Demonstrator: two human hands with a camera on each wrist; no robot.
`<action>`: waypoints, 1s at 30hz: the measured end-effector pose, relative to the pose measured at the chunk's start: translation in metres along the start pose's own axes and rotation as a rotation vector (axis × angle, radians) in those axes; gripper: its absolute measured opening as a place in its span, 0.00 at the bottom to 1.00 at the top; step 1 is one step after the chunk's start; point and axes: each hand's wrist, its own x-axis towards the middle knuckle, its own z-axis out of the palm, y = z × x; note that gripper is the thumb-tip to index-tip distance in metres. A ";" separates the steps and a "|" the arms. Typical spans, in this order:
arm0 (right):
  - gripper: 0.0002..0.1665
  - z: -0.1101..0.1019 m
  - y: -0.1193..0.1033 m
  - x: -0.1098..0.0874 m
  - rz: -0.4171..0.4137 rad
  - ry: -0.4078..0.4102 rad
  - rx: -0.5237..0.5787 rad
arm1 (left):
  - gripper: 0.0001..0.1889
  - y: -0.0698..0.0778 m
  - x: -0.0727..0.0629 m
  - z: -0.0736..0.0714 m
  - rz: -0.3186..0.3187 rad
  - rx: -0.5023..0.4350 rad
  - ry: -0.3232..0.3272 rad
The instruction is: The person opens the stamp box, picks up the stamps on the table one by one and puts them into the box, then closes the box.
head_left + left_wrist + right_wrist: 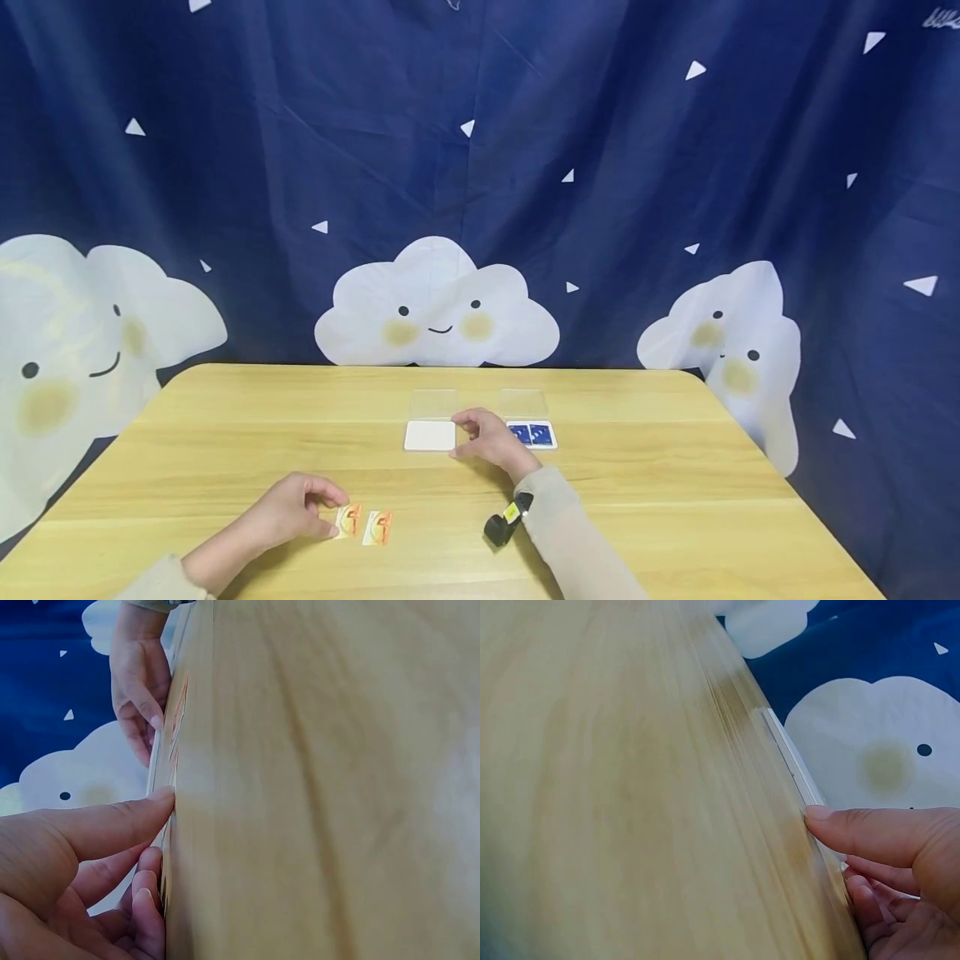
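Observation:
Two small flat orange-and-white cards lie on the table in the head view. My left hand (pixel 296 508) holds the left card (pixel 348 521) between thumb and index finger, spanning its top and bottom edges. Just right of it is the other card (pixel 377 528). Farther back stands a shallow clear box with a white inside (pixel 430 436), its transparent lid (pixel 433 403) folded back. My right hand (pixel 491 437) grips that box's right side, with the thumb (pixel 836 825) on the near corner. Beyond this hand, a similar box (pixel 553 446) contains two blue cards (pixel 540 434).
The wooden table (pixel 675 500) reaches back to a dark blue curtain (pixel 375 125) printed with clouds and white triangles. The second box also has its clear lid (pixel 523 403) laid back. A black strap with a camera (pixel 498 529) sits on my right wrist.

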 end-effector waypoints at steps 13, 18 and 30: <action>0.32 0.000 -0.001 -0.001 -0.002 0.000 -0.001 | 0.18 0.000 0.002 0.002 0.023 -0.019 -0.007; 0.32 0.000 -0.002 -0.001 -0.006 -0.003 -0.004 | 0.18 0.001 0.002 0.002 0.029 -0.020 -0.006; 0.32 0.000 -0.003 -0.001 0.012 -0.001 0.006 | 0.17 -0.001 0.006 0.003 0.019 -0.037 -0.025</action>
